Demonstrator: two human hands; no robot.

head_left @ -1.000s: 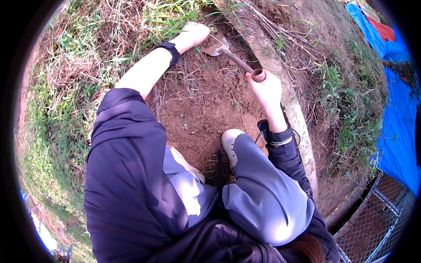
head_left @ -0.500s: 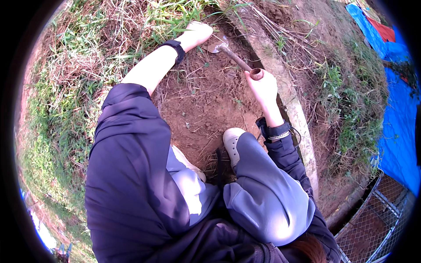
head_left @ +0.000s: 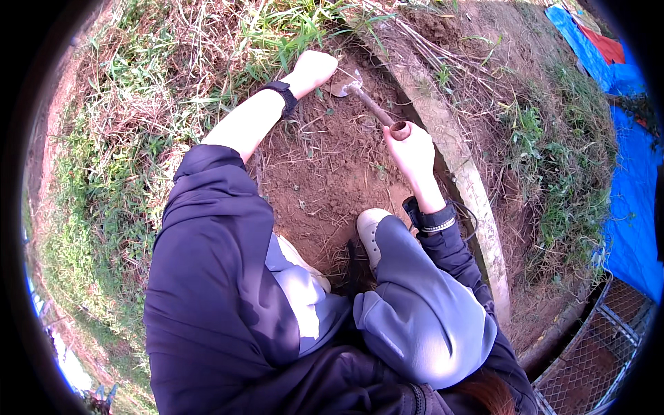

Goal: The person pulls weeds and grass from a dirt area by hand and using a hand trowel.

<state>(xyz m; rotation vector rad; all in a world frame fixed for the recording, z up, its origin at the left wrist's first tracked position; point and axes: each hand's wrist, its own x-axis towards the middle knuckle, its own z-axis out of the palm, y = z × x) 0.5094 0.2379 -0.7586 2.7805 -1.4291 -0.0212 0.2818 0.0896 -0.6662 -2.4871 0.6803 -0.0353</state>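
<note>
My right hand is wrapped round the brown, hollow, pipe-like handle of a small hand digging tool. Its handle slants away to the far left, and a pale, soil-smeared blade touches the ground beside my left hand. My left hand is closed in a fist low over the soil, at the edge of the green grass. Its fingertips are turned away, so what it grips is hidden; a thin pale stem shows by it. Brown bare soil with dry bits of straw lies between my arms.
A narrow concrete edging runs along my right, with dry stalks across its far end. Weeds grow beyond it. Further right are a blue tarp and wire mesh. My pale shoe is on the soil.
The whole view has shifted slightly, so the ground and both hands appear lower. My right hand still grips the tool, its blade still beside my closed left hand.
</note>
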